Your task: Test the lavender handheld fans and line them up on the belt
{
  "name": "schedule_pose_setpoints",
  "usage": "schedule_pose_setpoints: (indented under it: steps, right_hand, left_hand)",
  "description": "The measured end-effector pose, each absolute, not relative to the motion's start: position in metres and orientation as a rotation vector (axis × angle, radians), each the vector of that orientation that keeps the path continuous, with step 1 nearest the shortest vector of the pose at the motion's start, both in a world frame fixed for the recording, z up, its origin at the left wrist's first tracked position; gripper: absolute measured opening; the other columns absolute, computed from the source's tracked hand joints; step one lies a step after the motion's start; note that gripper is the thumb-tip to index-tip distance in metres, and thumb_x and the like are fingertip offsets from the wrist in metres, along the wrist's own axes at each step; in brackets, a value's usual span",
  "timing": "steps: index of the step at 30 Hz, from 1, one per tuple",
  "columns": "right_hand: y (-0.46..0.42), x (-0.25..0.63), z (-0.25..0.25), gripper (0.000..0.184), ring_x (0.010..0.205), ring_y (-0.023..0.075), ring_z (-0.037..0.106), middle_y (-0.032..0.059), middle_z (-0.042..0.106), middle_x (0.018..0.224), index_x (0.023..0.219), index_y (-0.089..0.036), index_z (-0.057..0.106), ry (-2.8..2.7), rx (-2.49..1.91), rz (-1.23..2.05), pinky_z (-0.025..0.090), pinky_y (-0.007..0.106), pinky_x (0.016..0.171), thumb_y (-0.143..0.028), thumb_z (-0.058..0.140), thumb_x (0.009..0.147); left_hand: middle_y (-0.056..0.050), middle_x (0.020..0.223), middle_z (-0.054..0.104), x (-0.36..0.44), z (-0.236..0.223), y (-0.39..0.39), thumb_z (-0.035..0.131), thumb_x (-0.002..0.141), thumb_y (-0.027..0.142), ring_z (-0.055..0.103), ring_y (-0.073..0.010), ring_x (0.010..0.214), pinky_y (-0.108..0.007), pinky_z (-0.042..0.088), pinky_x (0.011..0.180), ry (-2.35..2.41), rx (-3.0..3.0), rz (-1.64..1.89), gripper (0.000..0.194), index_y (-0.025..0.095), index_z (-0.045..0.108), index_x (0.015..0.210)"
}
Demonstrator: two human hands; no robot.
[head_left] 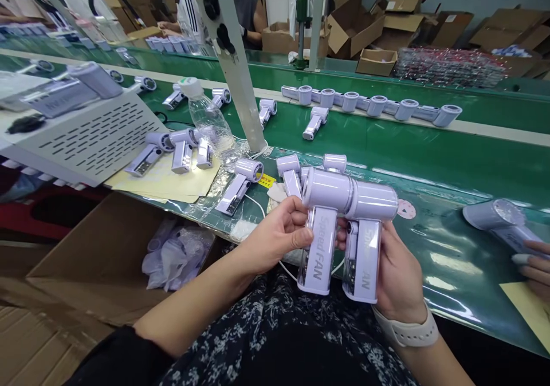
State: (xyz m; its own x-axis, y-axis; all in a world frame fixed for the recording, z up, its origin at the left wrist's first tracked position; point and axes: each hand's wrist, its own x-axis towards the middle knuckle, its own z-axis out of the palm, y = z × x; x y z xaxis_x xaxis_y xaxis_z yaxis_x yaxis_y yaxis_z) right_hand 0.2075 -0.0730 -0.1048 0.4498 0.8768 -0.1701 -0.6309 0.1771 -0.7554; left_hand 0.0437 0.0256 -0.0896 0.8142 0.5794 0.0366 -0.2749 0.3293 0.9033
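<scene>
Two lilac hand-held fans, both printed "Speed FAN", are held upright side by side over my lap. My left hand [281, 234] is closed around the handle of the left fan [321, 225]. The right fan [368, 231] sits in my right hand [397, 271], which wraps its handle from behind; a white watch band is on that wrist. Just beyond them, more lilac fans [289, 171] lie at the near edge of the green bench [451, 260].
Several fans lie on the green conveyor [387, 140], and a row of them [373, 104] lines its far side. A clear bottle [208, 119], a white post [236, 65] and a perforated metal housing [86, 140] stand at left. Below is a cardboard box [107, 254] of bags. Another person's fingers [533, 263] touch a fan at right.
</scene>
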Motion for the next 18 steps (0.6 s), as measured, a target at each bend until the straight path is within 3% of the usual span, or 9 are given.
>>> schedule_pose_setpoints:
  steps: [7, 10, 12, 15, 18]
  right_hand:
    - [-0.072, 0.203, -0.111, 0.027, 0.071, 0.0247, 0.076, 0.0084, 0.079, 0.086, 0.117, -0.021, 0.069, -0.342, -0.909, 1.038, 0.065, 0.037, 0.064, -0.027, 0.058, 0.093]
    - [-0.078, 0.207, -0.116, 0.032, 0.097, 0.0300, 0.075, 0.0091, 0.078, 0.103, 0.124, -0.024, 0.067, -0.576, -0.847, 0.937, 0.065, 0.043, 0.078, -0.032, 0.058, 0.094]
    - [-0.086, 0.212, -0.115, 0.042, 0.117, 0.0306, 0.068, 0.0083, 0.073, 0.122, 0.131, -0.028, 0.061, -0.858, -0.894, 0.809, 0.060, 0.044, 0.092, -0.025, 0.068, 0.089]
    - [-0.097, 0.220, -0.107, 0.055, 0.133, 0.0308, 0.057, 0.0073, 0.063, 0.141, 0.131, -0.032, 0.056, -1.294, -0.967, 0.629, 0.048, 0.048, 0.109, -0.017, 0.078, 0.083]
    - [-0.102, 0.226, -0.102, 0.047, 0.140, 0.0316, 0.048, 0.0060, 0.057, 0.148, 0.132, -0.032, 0.056, -1.503, -0.882, 0.487, 0.037, 0.053, 0.118, -0.031, 0.076, 0.089]
  left_hand:
    - [-0.011, 0.104, 0.074, 0.037, -0.087, 0.026, 0.085, 0.076, 0.048, 0.074, -0.0235, 0.093, -0.036, 0.058, 0.083, 0.429, 1.241, 0.550, 0.057, 0.019, 0.049, 0.109]
    - [-0.009, 0.102, 0.073, 0.033, -0.085, 0.026, 0.082, 0.078, 0.038, 0.072, -0.0220, 0.092, -0.034, 0.056, 0.081, 0.498, 1.431, 0.604, 0.047, 0.019, 0.053, 0.109]
    - [-0.009, 0.106, 0.074, 0.031, -0.086, 0.026, 0.083, 0.075, 0.031, 0.072, -0.0239, 0.097, -0.035, 0.056, 0.085, 0.510, 1.634, 0.732, 0.044, 0.020, 0.057, 0.110]
    - [-0.010, 0.117, 0.075, 0.031, -0.086, 0.030, 0.080, 0.080, 0.029, 0.069, -0.0268, 0.115, -0.045, 0.049, 0.108, 0.268, 1.982, 1.002, 0.031, 0.022, 0.066, 0.106]
    - [-0.004, 0.115, 0.078, 0.034, -0.087, 0.035, 0.065, 0.092, 0.029, 0.067, -0.0226, 0.122, -0.050, 0.034, 0.122, 0.018, 2.210, 1.177, 0.007, 0.027, 0.071, 0.095]
